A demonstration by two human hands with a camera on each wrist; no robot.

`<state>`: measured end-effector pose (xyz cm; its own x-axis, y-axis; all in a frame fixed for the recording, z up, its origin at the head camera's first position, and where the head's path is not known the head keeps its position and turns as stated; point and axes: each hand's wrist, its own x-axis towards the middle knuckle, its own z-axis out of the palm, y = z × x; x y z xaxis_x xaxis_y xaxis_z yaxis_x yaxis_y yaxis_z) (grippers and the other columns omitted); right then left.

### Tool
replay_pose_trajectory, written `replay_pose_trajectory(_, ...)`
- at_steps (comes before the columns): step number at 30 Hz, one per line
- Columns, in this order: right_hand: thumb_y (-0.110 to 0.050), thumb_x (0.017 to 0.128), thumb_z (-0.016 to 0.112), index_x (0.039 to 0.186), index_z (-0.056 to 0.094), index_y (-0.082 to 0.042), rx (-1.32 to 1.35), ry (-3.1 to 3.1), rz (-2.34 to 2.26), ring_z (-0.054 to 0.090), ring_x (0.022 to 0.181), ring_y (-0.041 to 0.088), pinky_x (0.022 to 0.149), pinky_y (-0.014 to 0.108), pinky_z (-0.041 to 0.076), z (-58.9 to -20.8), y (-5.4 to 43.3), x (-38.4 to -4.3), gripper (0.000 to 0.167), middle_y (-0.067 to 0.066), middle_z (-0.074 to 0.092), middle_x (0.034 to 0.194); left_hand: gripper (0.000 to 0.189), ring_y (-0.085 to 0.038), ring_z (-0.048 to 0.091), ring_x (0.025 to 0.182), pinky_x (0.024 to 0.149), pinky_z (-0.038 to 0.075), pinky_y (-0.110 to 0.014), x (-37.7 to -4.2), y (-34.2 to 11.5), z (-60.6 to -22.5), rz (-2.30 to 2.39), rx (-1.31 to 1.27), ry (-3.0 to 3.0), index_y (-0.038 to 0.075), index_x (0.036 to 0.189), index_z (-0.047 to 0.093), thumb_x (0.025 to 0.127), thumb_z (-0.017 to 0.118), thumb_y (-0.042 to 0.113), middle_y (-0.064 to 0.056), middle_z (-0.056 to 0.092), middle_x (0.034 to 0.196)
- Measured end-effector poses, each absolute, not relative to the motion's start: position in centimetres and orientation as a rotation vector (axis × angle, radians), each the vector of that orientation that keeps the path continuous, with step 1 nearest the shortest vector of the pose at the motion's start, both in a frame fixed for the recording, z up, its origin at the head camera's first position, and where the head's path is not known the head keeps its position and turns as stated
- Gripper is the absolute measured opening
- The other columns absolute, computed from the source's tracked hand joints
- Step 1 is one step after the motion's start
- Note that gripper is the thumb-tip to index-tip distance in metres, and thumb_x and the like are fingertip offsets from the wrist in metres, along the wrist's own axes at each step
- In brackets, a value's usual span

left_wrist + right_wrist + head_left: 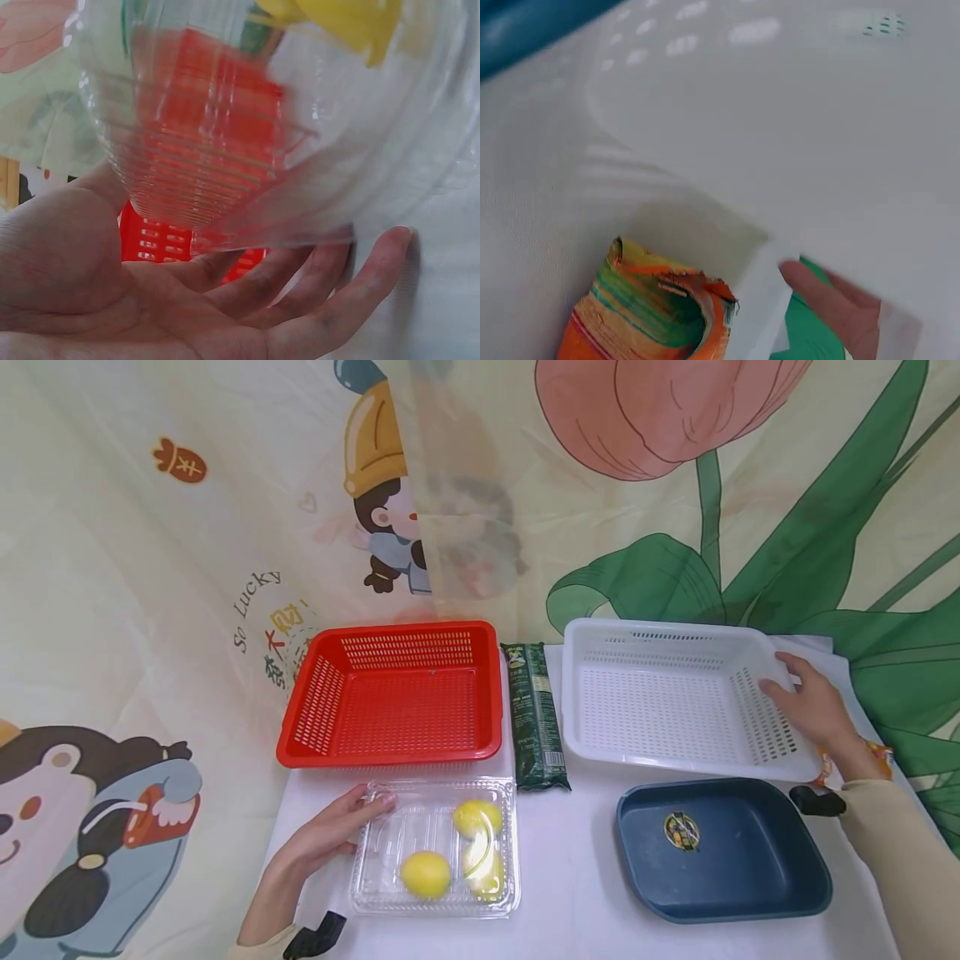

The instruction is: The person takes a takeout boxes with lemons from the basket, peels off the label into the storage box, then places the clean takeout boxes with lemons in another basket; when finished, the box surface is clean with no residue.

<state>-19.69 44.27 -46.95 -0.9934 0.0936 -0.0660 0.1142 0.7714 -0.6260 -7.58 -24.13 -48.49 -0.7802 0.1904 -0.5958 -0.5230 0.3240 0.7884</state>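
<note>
My left hand (330, 833) holds clear box (384, 887) by left edge, nearer me than red basket (390, 758). Right hand (813, 706) grips white basket (652, 710) at right rim. Both look light; box maybe bendy, slippery: rims best.

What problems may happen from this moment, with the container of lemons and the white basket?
The lemons lie with free space around them, so they might roll if the left hand tips the clear container.
The right hand grips only one end of the white basket, which could twist and bump the nearby blue tray.
The orange packet beside the basket might get knocked.
</note>
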Motion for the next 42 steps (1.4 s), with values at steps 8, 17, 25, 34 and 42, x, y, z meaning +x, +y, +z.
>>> replay_pose_trajectory(8, -0.037, 0.107, 0.046, 0.162, 0.0, -0.005, 0.144, 2.826, -1.066, 0.036, 0.121, 0.069, 0.078, 0.067, 0.055, -47.0, 45.3, -19.6, 0.078, 0.048, 0.022, 0.15, 0.084, -0.034, 0.054, 0.125, 0.092, 0.056, -0.054, -7.3, -24.0, -48.3, 1.486, -0.312, 1.998, 0.008, 0.16, 0.02, 0.098, 0.062, 0.046, -0.019, 0.047, 0.147)
replay_pose_trajectory(17, -0.034, 0.108, 0.042, 0.163, -0.005, -0.016, 0.09, 2.726, -1.194, 0.064, 0.094, 0.032, 0.061, 0.029, 0.058, -47.6, 46.0, -19.4, 0.075, 0.043, 0.03, 0.146, 0.089, -0.043, 0.041, 0.139, 0.104, 0.045, -0.067, -6.8, -23.7, -47.8, 1.513, -0.31, 1.987, 0.01, 0.161, 0.013, 0.097, 0.063, 0.045, -0.022, 0.031, 0.16)
replay_pose_trajectory(25, -0.035, 0.109, 0.037, 0.163, -0.009, -0.028, 0.085, 2.654, -1.26, 0.057, 0.08, -0.007, 0.064, 0.028, 0.058, -47.7, 46.3, -19.3, 0.071, 0.042, 0.03, 0.145, 0.096, -0.046, 0.028, 0.146, 0.109, 0.027, -0.078, -6.6, -23.7, -47.9, 1.555, -0.347, 1.928, 0.01, 0.163, 0.001, 0.097, 0.063, 0.043, -0.022, 0.018, 0.165)
replay_pose_trajectory(34, -0.036, 0.109, 0.037, 0.162, -0.01, -0.032, 0.087, 2.655, -1.274, 0.056, 0.079, -0.01, 0.064, 0.027, 0.058, -47.7, 46.1, -19.1, 0.071, 0.043, 0.029, 0.147, 0.101, -0.042, 0.027, 0.144, 0.109, 0.043, -0.061, -6.5, -23.9, -48.5, 1.614, -0.378, 1.88, 0.007, 0.162, -0.007, 0.098, 0.061, 0.044, -0.022, 0.012, 0.166)
replay_pose_trajectory(42, -0.035, 0.11, 0.035, 0.163, -0.011, -0.026, 0.096, 2.665, -1.254, 0.054, 0.078, -0.011, 0.064, 0.025, 0.058, -47.9, 46.3, -19.1, 0.071, 0.044, 0.028, 0.148, 0.085, -0.037, 0.029, 0.143, 0.111, 0.044, -0.056, -6.7, -23.8, -47.9, 1.646, -0.331, 1.851, 0.017, 0.163, 0.006, 0.101, 0.058, 0.043, -0.014, 0.023, 0.162)
